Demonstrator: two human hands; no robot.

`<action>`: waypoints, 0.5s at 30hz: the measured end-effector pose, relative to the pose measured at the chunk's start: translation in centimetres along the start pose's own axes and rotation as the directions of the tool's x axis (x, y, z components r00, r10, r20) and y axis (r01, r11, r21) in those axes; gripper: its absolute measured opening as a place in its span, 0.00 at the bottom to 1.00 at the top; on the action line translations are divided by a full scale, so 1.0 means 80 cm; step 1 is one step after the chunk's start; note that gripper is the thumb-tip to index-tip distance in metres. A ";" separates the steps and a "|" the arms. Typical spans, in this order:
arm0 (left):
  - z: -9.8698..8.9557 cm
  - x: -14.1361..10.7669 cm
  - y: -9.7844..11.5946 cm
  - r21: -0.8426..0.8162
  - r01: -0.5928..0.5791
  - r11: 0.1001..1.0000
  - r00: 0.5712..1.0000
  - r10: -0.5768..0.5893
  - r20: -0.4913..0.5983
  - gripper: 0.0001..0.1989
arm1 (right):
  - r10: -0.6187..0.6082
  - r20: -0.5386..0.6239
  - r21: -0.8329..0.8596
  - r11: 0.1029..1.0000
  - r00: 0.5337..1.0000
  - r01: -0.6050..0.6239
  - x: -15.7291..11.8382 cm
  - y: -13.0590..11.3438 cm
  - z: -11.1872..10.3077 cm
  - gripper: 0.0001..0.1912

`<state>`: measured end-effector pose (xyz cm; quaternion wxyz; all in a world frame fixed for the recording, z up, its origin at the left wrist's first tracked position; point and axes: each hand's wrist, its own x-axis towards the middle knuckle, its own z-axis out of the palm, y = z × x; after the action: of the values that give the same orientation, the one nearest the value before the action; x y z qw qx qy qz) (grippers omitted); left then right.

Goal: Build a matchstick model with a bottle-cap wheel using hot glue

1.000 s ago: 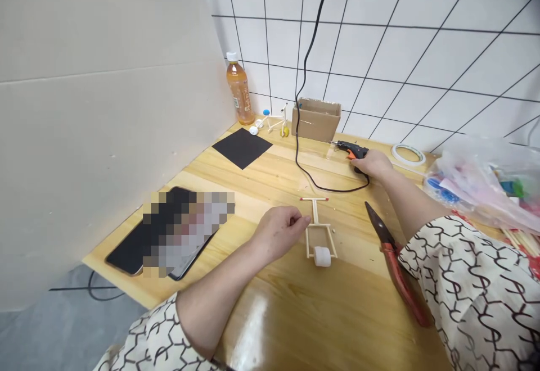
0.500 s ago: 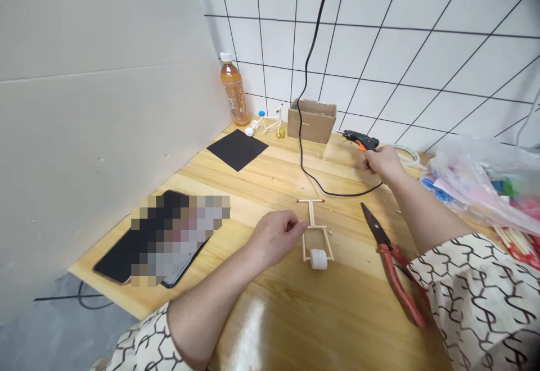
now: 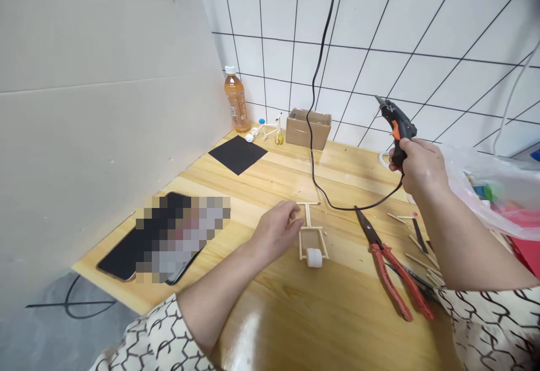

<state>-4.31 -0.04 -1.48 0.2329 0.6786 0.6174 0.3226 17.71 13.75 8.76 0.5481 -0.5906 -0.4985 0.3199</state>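
- Right hand (image 3: 419, 166) up off the tabletop (image 3: 346, 348), closed firmly around the grip of a hot glue gun (image 3: 397, 123); nozzle pointing up and to the left; the fingers hide the lower grip, so the trigger can't be made out;
- Black power cord (image 3: 313, 135) drops from above, runs behind the wooden stick frame and swings up to the gun;
- Left hand (image 3: 276, 230) resting low, fingers loosely curled, holding nothing; fingertips right at the stick frame (image 3: 310, 238), though touching or just beside it is hard to call;
- That frame lies flat on the tabletop, T-shaped at the far end, a white roller (image 3: 314, 257) at the near end;
- Red-handled long-nose pliers (image 3: 390, 278) lie open to the right of the frame, near the right forearm;
- Loose wooden sticks (image 3: 415, 247) scattered beyond them, partly under the right arm; a dark tool (image 3: 407, 275) half-hidden there too, too covered to name;
- Tape roll (image 3: 383, 159) mostly hidden behind the right hand; plastic bag (image 3: 485, 191) at the right edge, its colourful contents blurred;
- Far corner: cardboard box (image 3: 306, 129), small stick model (image 3: 268, 129), bottle of amber drink (image 3: 236, 101), black sheet (image 3: 237, 154);
- Phone (image 3: 169, 236) at left, its screen pixelated, unreadable;
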 end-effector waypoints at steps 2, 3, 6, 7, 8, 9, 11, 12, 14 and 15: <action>-0.001 0.003 0.003 0.014 -0.157 0.988 0.985 0.158 -0.067 0.14 | -0.034 0.055 0.072 0.997 0.998 0.031 -0.015 -0.017 0.002 0.10; -0.002 0.005 0.008 0.021 -0.239 0.971 0.967 0.240 -0.082 0.17 | -0.053 0.086 0.109 0.993 0.995 0.043 -0.023 -0.027 0.004 0.09; -0.009 0.011 0.031 0.071 -0.443 0.894 0.893 0.447 -0.059 0.28 | -0.120 0.166 0.202 0.976 0.979 0.085 -0.050 -0.062 0.008 0.09; -0.012 0.013 0.041 0.100 -0.491 0.865 0.866 0.497 -0.050 0.28 | -0.148 0.195 0.235 0.967 0.970 0.100 -0.061 -0.075 0.009 0.09; -0.016 0.016 0.051 0.125 -0.535 0.835 0.839 0.543 -0.033 0.27 | -0.180 0.238 0.296 0.949 0.954 0.105 -0.072 -0.087 0.010 0.10; -0.020 0.017 0.060 0.144 -0.568 0.810 0.817 0.576 -0.015 0.23 | -0.205 0.270 0.341 0.934 0.941 0.105 -0.083 -0.099 0.010 0.11; -0.032 0.017 0.076 0.146 -0.592 0.792 0.804 0.593 0.040 0.08 | -0.242 0.338 0.422 0.903 0.910 0.083 -0.105 -0.116 0.006 0.10; -0.040 0.013 0.081 0.136 -0.585 0.800 0.811 0.577 0.097 0.07 | -0.247 0.369 0.457 0.888 0.896 0.056 -0.114 -0.122 0.003 0.10; -0.057 0.000 0.086 0.147 -0.504 0.851 0.863 0.491 0.119 0.10 | -0.220 0.410 0.477 0.879 0.885 -0.003 -0.127 -0.127 -0.007 0.07; -0.066 -0.011 0.087 0.165 -0.484 0.859 0.875 0.472 0.110 0.09 | -0.191 0.420 0.468 0.883 0.887 -0.031 -0.132 -0.126 -0.013 0.05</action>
<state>-3.37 -2.26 7.01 0.1009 0.8397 0.4493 0.2880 13.15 2.48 16.91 0.5538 -0.3296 -0.5465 0.5348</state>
